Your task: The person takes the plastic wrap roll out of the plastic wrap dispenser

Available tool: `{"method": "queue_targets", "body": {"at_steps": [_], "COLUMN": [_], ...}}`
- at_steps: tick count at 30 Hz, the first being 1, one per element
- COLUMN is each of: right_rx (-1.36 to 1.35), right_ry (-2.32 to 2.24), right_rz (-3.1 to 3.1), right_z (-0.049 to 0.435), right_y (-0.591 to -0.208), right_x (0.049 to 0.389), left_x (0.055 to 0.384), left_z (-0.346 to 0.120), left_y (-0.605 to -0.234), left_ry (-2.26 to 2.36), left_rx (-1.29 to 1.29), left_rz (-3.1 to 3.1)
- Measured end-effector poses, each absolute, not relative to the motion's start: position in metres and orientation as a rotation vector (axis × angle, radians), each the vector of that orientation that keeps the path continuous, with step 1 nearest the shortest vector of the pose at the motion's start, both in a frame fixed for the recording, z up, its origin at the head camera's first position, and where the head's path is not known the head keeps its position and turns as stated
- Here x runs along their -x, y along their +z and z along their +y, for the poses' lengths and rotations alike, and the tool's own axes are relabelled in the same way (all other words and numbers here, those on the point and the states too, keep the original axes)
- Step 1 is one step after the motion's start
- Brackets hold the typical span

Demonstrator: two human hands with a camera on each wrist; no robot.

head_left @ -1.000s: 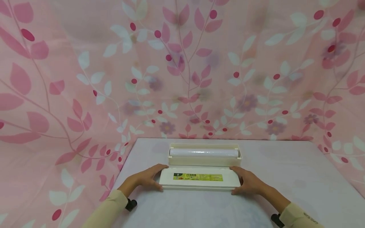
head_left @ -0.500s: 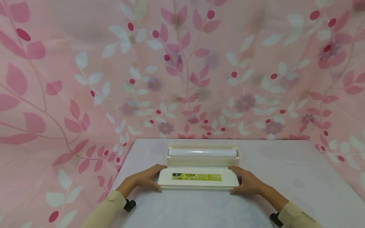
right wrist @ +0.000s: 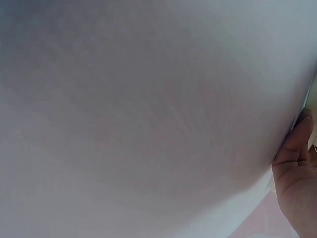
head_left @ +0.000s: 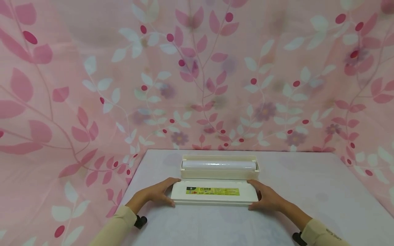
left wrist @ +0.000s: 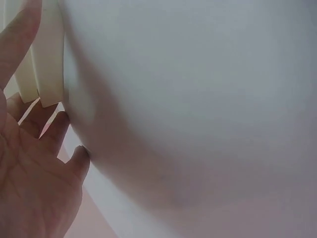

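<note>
A cream film dispenser box (head_left: 220, 174) lies open on the pale table (head_left: 311, 191), with a white roll (head_left: 219, 165) in its tray. Its lid (head_left: 197, 199), with a yellow-green label (head_left: 212, 191), is folded flat toward me. My left hand (head_left: 157, 194) holds the lid's left end, thumb at the far corner and fingers at the near corner. My right hand (head_left: 267, 199) holds the right end the same way. In the left wrist view the left hand (left wrist: 29, 183) touches the cream lid edge (left wrist: 47, 59). Only part of the right hand (right wrist: 297, 173) shows in the right wrist view.
A pink curtain (head_left: 197, 75) with leaf and flower print hangs close behind the table and along both sides. Bare tabletop (head_left: 197, 225) lies in front of the box and to its right. The wrist views show mostly tabletop (left wrist: 198, 99) (right wrist: 148, 99).
</note>
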State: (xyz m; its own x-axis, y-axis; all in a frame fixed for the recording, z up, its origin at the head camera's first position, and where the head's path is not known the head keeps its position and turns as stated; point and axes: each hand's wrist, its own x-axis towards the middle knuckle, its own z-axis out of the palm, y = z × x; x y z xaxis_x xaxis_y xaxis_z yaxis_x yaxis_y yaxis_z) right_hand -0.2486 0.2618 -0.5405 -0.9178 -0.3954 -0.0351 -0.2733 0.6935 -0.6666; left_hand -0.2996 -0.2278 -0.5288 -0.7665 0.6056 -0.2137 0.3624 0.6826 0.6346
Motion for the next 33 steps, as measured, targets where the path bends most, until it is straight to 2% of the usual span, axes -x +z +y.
{"method": "queue_targets", "body": {"at_steps": [15,24,33], "right_rx": [0.543,0.439,0.516], "right_ry": [-1.047,-1.049,-1.059], "right_rz": [2.742,2.780,2.809], "right_z": [0.265,0.260,0.267], "right_y": [-0.546,-0.546,-0.542], "right_x": [0.242,0.242,0.232], "left_x": [0.298,0.304,0.296], "left_z": [-0.223,-0.223,-0.226], "left_y": [-0.526,-0.519,-0.524], "left_ry": [0.747,0.651,0.668], "left_rx": [-0.758,-0.751,-0.835], "left_rz": [2.532,2.606,2.647]}}
